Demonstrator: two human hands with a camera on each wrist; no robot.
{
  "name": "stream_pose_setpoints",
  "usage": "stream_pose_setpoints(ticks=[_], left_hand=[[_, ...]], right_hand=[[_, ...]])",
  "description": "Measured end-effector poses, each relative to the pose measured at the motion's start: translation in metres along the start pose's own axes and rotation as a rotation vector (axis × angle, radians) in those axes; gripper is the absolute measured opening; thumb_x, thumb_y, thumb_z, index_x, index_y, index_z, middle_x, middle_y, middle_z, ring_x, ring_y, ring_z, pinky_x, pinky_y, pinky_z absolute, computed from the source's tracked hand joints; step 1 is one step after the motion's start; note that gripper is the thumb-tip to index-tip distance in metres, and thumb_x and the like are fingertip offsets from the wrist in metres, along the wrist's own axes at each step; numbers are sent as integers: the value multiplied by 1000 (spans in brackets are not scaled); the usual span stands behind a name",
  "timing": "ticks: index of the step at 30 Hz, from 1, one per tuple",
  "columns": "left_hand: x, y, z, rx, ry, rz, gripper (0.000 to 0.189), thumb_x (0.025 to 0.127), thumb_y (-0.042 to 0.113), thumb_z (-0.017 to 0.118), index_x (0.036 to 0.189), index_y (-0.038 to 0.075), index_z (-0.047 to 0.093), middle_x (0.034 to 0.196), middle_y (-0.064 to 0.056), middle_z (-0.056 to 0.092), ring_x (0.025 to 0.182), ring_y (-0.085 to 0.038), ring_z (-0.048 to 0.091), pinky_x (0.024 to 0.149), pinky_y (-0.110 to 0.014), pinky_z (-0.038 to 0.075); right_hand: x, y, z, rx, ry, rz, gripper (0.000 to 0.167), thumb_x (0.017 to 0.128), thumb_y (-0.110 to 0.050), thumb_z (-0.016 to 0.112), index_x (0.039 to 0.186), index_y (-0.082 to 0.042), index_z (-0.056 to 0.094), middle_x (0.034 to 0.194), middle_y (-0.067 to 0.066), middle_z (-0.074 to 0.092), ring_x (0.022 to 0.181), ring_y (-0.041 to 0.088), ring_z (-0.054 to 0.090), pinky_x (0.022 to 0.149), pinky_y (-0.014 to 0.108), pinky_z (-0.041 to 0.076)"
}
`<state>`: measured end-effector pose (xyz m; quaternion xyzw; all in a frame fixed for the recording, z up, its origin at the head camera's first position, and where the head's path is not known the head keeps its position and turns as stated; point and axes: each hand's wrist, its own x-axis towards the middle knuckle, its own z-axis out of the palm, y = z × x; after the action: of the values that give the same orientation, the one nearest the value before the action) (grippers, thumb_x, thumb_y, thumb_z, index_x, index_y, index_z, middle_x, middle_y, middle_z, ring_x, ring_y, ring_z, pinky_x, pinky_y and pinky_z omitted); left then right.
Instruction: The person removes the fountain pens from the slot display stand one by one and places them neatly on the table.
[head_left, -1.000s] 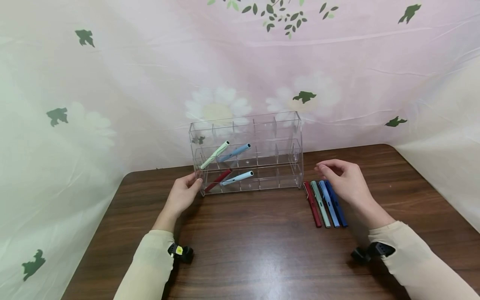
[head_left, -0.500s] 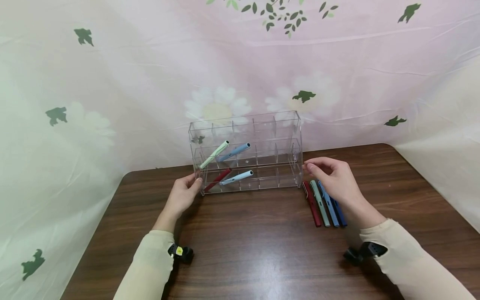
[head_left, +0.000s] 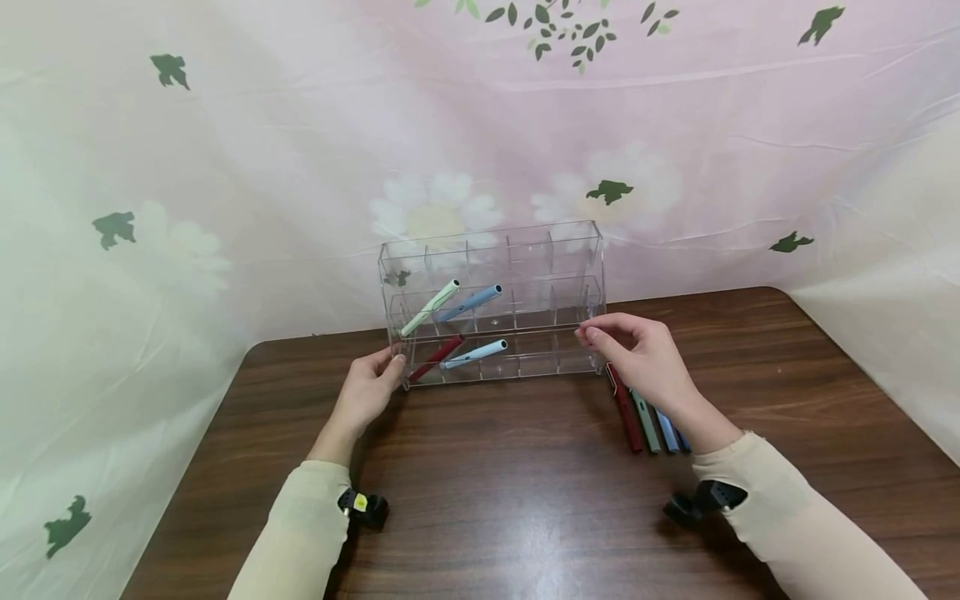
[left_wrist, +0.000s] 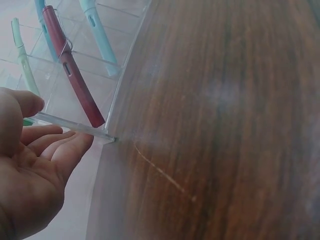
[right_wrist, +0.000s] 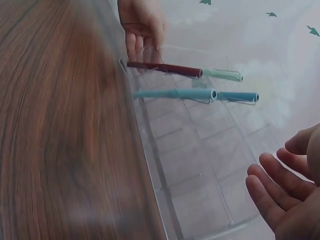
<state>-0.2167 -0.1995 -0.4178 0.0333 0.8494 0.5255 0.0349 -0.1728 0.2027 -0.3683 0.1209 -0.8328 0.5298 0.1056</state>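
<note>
Left hand [head_left: 366,387] grips its nearest end of a clear, tiered plastic rack [head_left: 517,312]. Right hand [head_left: 643,357] hangs relaxed.

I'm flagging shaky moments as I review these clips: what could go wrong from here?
The left grip steadies the clear rack at one end only, so a bump from the right grip near the other end might swing it.
The slanted pens lean in their slots; a jolt could shift them.
The right grip overlaps the loose pens in the head view, so lowering it might scatter them across the table.
</note>
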Motion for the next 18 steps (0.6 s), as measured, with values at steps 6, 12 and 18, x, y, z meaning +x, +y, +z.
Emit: stream_pose_setpoints(ticks=[6, 12, 18], left_hand=[[0, -1, 0, 18, 8, 10, 46, 115, 20, 51, 154, -4, 55, 144, -27, 67, 131, -32, 67, 116, -49, 56], [0, 0, 1, 15, 15, -1, 46, 114, 20, 51, 153, -5, 55, 143, -26, 68, 128, -27, 65, 114, -41, 57], [-1, 0, 2, -16, 5, -5, 48, 115, 19, 50, 155, -6, 52, 148, -27, 64, 136, -32, 63, 118, -47, 54]], right_hand=[[5, -3, 13, 43, -20, -13, 19, 107, -12, 68, 119, -1, 79, 115, 20, 81, 95, 0, 77, 80, 12, 62], [9, -5, 24, 82, -54, 1, 19, 106, -10, 70, 119, -1, 79, 117, 19, 81, 97, 1, 77, 86, 13, 63], [11, -4, 35, 51, -78, -20, 19, 105, -13, 72, 121, -6, 80, 121, 14, 81, 104, 15, 79, 87, 13, 62]])
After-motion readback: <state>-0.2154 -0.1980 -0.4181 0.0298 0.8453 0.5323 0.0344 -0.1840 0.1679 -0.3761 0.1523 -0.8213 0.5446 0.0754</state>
